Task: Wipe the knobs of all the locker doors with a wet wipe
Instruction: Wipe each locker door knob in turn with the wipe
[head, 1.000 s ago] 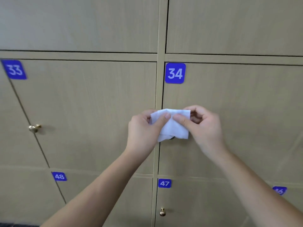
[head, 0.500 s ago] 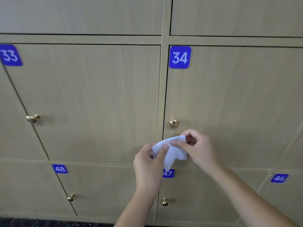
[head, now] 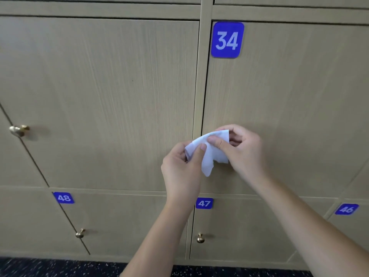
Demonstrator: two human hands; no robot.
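- Here, both hands hold one white wet wipe [head: 209,154] in front of the lower left part of the door of locker 34 [head: 289,108].
- The left hand [head: 182,170] pinches the wipe's left edge, thumb on the front and fingers curled behind.
- The right hand [head: 242,150] pinches the upper right part, thumb on the front and fingers curled round the back.
- The wipe and hands cover the spot near that door's left edge; its knob is hidden.
- All locker doors are closed, so nothing inside them shows.
- A brass knob [head: 18,130] sticks out at the far left.
- Below, door 48 [head: 119,222] carries a knob [head: 80,233] and door 47 [head: 249,226] another knob [head: 200,238].
- A blue label 46 [head: 346,209] sits at the lower right.
- Dark speckled floor [head: 60,268] runs beneath the lockers.
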